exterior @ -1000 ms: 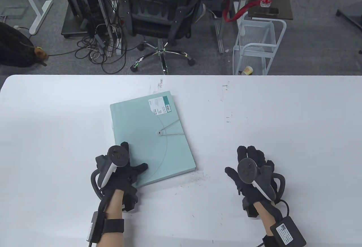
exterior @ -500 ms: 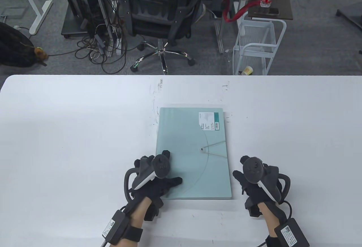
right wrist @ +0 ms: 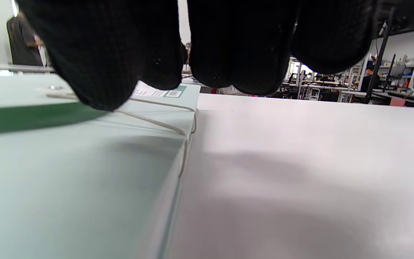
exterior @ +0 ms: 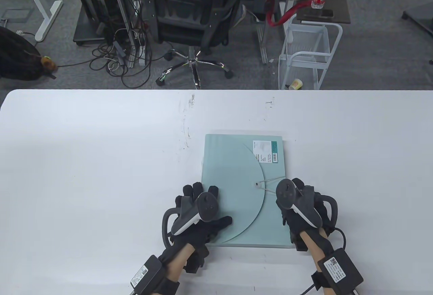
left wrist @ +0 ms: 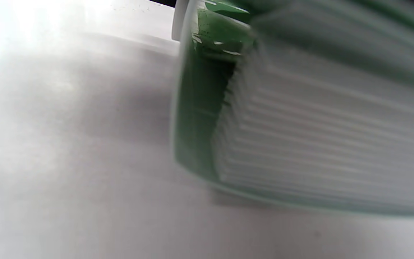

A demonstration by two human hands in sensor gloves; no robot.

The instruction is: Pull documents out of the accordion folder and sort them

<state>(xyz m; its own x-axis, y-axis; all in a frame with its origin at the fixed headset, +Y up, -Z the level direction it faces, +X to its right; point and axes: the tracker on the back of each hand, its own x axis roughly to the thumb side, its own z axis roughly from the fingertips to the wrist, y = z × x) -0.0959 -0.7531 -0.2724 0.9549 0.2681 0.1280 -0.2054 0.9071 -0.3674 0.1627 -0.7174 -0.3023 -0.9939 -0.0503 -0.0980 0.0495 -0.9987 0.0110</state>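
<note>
Accordion folder (exterior: 236, 187), pale green, lies flat on the white table (exterior: 84, 160), square to the person and near the front edge. Rounded flap is on top, label (exterior: 265, 152) at the far right corner. Elastic cord (exterior: 270, 181) runs from the small button (exterior: 257, 184) on the flap toward the right edge, so the folder reads as not yet unfastened and no documents are out.

Left hand (exterior: 199, 222) rests on the folder's near left corner, fingers spread flat on the cover, thumb out to the right. Grip there is released, palm pressing only; I judge it pins the folder so it will not slide when the cord is worked. Left wrist view, blurred, shows the pleated side of the folder close up.

Right hand (exterior: 297, 207) sits at the right edge beside the cord. In the right wrist view its fingertips (right wrist: 106, 72) hang over the cord and the cover; one appears to touch the cord. Whether the grip pinches the cord or only hovers, I cannot tell.

Likely step in hand: unhooking the elastic from the button to lift the flap. The cord is thin and taut, easy for gloved fingers to miss.
</note>
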